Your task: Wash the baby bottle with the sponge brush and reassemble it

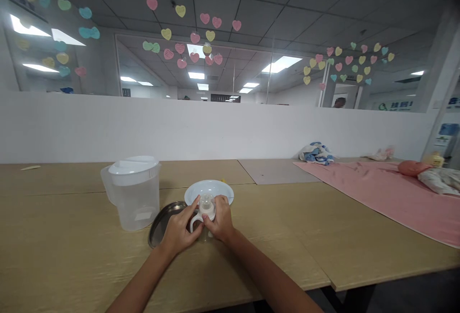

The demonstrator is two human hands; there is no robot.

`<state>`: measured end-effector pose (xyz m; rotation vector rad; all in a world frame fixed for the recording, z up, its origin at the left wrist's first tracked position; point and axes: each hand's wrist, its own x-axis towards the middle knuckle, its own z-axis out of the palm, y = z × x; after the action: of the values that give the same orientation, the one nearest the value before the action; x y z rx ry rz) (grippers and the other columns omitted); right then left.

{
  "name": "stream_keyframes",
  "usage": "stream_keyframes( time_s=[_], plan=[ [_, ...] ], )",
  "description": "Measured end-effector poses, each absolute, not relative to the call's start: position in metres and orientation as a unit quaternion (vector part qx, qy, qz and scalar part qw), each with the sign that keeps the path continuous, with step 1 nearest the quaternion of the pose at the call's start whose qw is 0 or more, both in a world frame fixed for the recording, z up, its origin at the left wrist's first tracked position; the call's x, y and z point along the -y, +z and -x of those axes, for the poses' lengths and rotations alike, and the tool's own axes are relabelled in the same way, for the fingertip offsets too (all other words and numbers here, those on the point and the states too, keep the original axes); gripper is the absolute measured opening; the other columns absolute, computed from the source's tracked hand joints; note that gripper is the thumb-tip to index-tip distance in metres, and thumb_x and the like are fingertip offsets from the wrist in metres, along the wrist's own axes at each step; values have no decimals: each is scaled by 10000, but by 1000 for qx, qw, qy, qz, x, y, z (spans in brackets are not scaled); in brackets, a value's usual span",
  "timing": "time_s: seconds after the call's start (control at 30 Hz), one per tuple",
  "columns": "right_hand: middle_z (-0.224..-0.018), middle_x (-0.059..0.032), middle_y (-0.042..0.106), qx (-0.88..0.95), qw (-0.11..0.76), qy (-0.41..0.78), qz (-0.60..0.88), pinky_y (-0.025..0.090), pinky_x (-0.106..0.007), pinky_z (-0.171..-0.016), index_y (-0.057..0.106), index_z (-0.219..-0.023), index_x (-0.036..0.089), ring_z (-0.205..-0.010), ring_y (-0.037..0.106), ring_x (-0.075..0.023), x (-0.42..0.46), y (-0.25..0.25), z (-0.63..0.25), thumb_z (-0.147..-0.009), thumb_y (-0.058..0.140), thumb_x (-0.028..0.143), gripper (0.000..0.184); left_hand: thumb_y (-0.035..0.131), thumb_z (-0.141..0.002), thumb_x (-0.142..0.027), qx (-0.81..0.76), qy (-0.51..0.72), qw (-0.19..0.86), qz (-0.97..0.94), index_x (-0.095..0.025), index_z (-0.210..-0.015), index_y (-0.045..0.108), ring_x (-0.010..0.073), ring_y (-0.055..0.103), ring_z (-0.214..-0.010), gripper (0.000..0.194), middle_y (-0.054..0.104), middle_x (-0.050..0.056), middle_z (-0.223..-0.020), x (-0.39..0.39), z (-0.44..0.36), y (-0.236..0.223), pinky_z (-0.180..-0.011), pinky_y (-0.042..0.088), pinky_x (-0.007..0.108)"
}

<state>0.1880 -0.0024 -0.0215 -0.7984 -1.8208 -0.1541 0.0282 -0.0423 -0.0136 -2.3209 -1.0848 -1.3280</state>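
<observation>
Both hands are around a small baby bottle (pixel 207 209) with a white collar, a white side handle and a clear cap on top. My left hand (pixel 180 229) grips it at the handle side, thumb and fingers closed about it. From the other side, my right hand (pixel 221 219) holds the collar with its thumb across the front. The clear lower part of the bottle is partly hidden by the hands. Just behind it is a white plate (pixel 209 186), and a round metal tray (pixel 163 219) lies to the left, partly behind my left hand.
A translucent lidded pitcher (pixel 138 198) stands left of the tray. On the right, a pink cloth (pixel 388 193) covers part of the table (pixel 280 236), with a doll-like figure (pixel 415 168) on it. A blue and white cloth bundle (pixel 316 154) sits against the white wall (pixel 223 131).
</observation>
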Motion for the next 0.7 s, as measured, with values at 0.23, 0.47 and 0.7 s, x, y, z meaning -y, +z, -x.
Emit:
stream_keyframes(
  time_s=[0.23,0.47,0.7],
  plan=[
    [-661,-27,466,777,529,-92,330,358,-394,-753,447,-725,193,-659,430,-188,4,-17,-192,-749,412,483,294,490,-784,-313,398,-420,100,809,-198,-1371,206,189,661,-785,662,656,80,-1023,41,-27,-15,-656,524,271],
    [-827,-72,586,788,532,-82,298,324,-433,-847,531,-1046,141,-775,513,-213,5,-1,-212,-784,412,507,466,532,-767,-442,438,-402,65,802,-204,-1388,117,175,645,-694,784,650,67,-981,43,-29,-11,-629,509,282],
    [-938,-106,605,804,518,-37,288,401,-403,-819,452,-1212,125,-863,531,-236,4,-6,-210,-774,485,467,557,586,-711,-516,430,-387,77,812,-172,-1200,458,250,610,-948,612,620,116,-1097,42,-33,-9,-776,499,347]
  ],
)
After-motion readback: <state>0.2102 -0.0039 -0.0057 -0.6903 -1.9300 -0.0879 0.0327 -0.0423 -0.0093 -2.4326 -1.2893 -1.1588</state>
